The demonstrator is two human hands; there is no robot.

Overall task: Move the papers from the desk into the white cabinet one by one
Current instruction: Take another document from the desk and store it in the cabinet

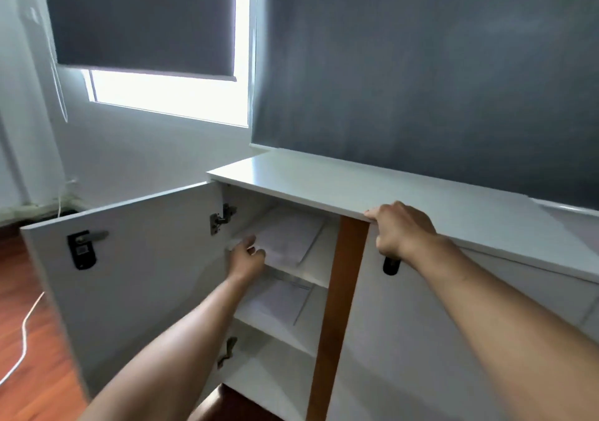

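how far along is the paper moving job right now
Done: paper on the middle shelf already lies inside the white cabinet. In hand: the left hand pinches the paper on the top shelf, while the right hand grips the cabinet's top edge. Left: unknown, the desk is out of view.

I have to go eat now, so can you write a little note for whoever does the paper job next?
Left hand: inside the open white cabinet, pinching the near corner of the paper on the top shelf.
Right hand: gripping the right door's top edge, above its black handle.
Left door swung open.
Done: paper lies on the top shelf, and a sheet on the middle shelf.
Left: let go of this paper and go back to the desk, which is out of view, so I cannot tell how many papers remain.
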